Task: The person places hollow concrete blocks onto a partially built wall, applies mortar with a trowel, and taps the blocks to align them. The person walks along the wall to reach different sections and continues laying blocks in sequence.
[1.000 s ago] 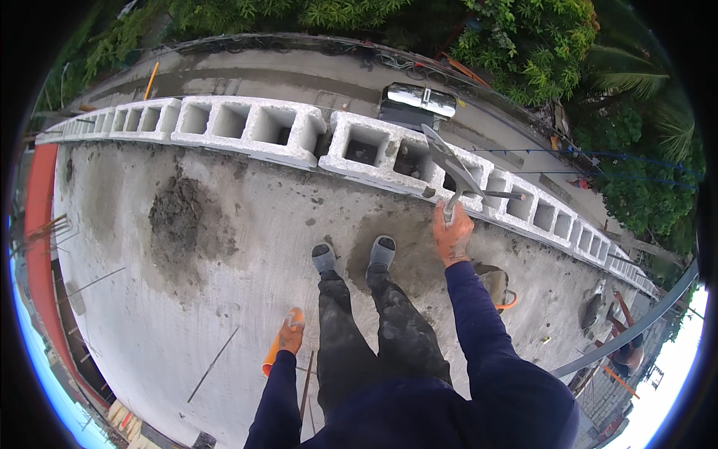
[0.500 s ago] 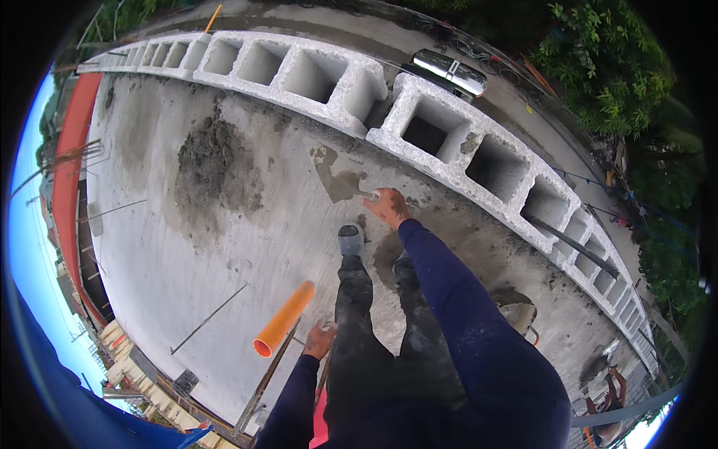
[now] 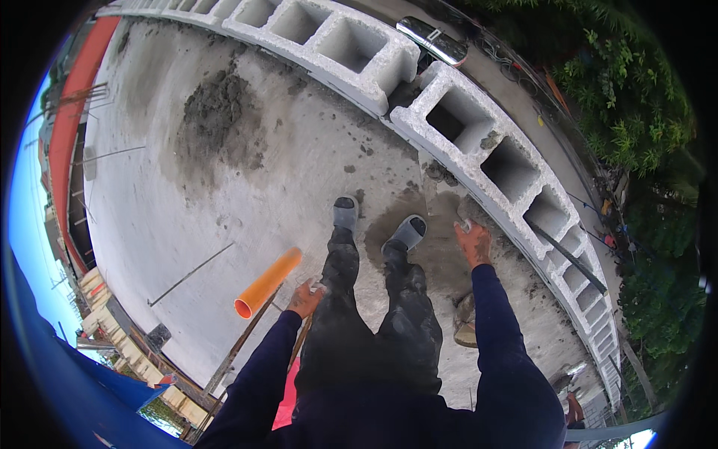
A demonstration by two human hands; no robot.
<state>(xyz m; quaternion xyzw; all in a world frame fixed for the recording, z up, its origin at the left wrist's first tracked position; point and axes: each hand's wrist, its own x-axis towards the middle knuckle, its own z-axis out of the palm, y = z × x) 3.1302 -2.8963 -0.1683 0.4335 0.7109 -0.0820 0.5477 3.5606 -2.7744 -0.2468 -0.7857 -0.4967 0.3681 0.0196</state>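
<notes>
My right hand [image 3: 473, 243] is closed around the pale handle of a trowel [image 3: 464, 224], low over the floor beside the block wall. The trowel's grey blade blends with the wet mortar [image 3: 440, 243] and is hard to make out. Beside my left thigh, my left hand [image 3: 305, 298] has its fingers curled together; what they hold, if anything, I cannot make out. The hollow concrete blocks [image 3: 479, 138] stand in a curved-looking row ahead and to the right, with a gap between two of them. My sandalled feet [image 3: 407, 232] are apart on the concrete.
An orange pipe [image 3: 269, 283] stands up left of my left hand, near a timber. A heap of mortar [image 3: 217, 112] lies ahead left. A rounded container [image 3: 465, 325] sits partly behind my right arm. A thin rod [image 3: 191, 275] lies left. Another person's arm [image 3: 574, 410] shows far right.
My right hand has swung right and back with the trowel, from in front of my feet to beside the wall. My right foot has come into full view. The view has shifted.
</notes>
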